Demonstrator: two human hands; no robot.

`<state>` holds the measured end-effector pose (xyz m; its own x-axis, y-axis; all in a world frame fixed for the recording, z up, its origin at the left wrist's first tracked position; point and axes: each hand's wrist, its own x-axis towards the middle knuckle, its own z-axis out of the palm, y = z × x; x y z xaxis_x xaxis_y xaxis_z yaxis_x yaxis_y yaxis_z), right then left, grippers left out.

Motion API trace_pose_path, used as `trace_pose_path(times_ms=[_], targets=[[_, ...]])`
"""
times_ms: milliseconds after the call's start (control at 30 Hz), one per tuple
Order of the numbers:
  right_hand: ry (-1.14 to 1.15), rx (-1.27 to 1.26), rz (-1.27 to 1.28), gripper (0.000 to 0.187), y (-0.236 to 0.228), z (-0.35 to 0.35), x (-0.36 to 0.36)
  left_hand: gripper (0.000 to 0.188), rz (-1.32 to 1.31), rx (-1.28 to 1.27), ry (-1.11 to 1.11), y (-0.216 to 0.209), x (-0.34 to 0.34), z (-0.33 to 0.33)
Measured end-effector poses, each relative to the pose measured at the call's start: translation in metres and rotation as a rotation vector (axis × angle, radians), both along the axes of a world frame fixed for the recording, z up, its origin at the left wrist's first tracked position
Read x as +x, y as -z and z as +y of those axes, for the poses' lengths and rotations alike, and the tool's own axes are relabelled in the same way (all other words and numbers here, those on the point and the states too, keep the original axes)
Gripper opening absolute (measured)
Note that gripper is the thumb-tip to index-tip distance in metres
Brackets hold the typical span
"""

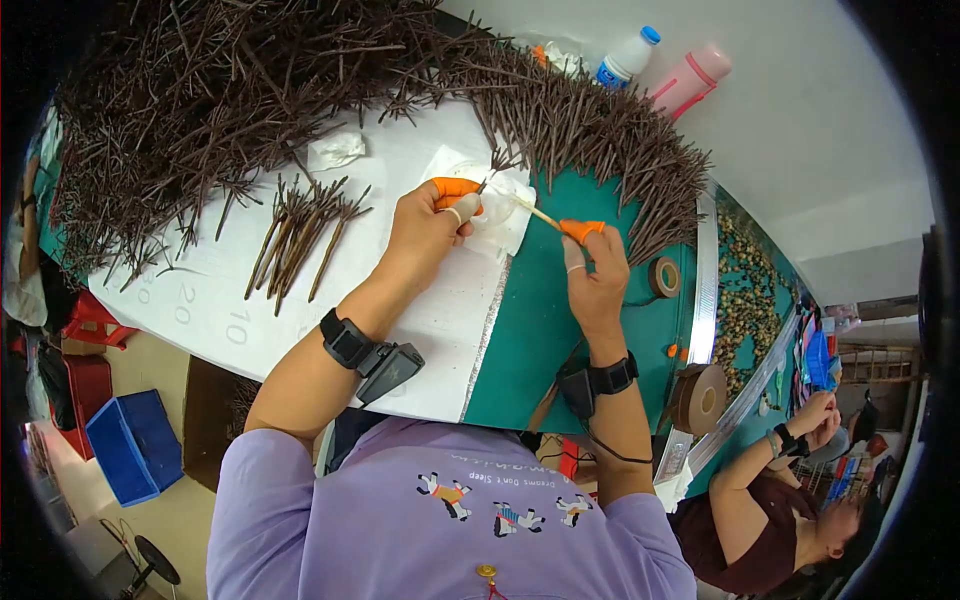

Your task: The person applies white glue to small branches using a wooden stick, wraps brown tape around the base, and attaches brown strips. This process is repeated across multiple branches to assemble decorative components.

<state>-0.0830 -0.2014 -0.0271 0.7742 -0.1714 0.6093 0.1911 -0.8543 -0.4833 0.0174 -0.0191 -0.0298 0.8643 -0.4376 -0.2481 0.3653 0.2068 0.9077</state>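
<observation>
My left hand point(433, 222), with orange and pale finger covers, pinches a thin dark brown twig point(503, 160) whose forked tip points up and away. In my right hand point(598, 265), also with an orange finger cover, is a slender pale stick point(540, 213). The stick's far end reaches over a white paper sheet point(508, 235) and comes near the twig without clearly touching it. Whether that end is a brush or plain wood I cannot make out. Left of my left hand, a small bunch of brown twigs point(300, 235) lies on the white table cover point(400, 355).
A large heap of twigs point(230, 80) fills the far left. A dense row of twigs point(600, 120) curves along the far right. Brown tape rolls point(663, 277) lie right of my right hand. A bottle point(630, 57) and pink flask point(692, 80) stand behind. A person point(770, 510) works at right.
</observation>
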Motion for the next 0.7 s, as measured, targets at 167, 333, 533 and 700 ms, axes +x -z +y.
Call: trace_pose_path(times_ms=[167, 333, 533, 700], targets=[[0.020, 0.015, 0.011, 0.014, -0.001, -0.001, -0.003, 0.017, 0.012, 0.021, -0.025, -0.004, -0.002, 0.002], [-0.040, -0.043, -0.010, 0.015, 0.008, -0.005, 0.004, 0.017, 0.014, -0.017, -0.079, -0.006, -0.001, -0.002], [-0.007, 0.038, 0.132, 0.015, -0.028, -0.012, -0.006, 0.017, -0.025, -0.103, -0.070, -0.006, 0.000, 0.005], [-0.189, 0.111, 0.415, 0.016, -0.050, -0.033, -0.045, 0.019, -0.001, -0.081, -0.033, -0.007, -0.001, 0.002]])
